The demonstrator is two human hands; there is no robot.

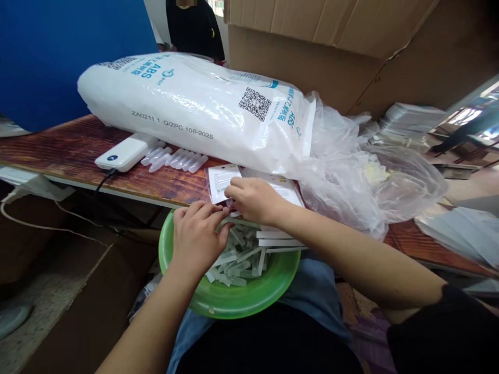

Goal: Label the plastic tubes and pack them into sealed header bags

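Note:
My left hand and my right hand meet over the far rim of a green plastic basin. Both have their fingers pinched close together, and whatever sits between the fingertips is mostly hidden. In the basin lies a heap of small translucent plastic pieces. Several long white strips reach over its right side, below my right wrist. Just beyond my fingertips, a printed card in a clear sleeve rests at the table edge, with another printed card partly behind my right forearm.
A large white ABS sack lies across the wooden table. Before it are a white power bank with a black cable and a row of translucent tubes. Crumpled clear plastic and stacked sheets lie right. A person is behind.

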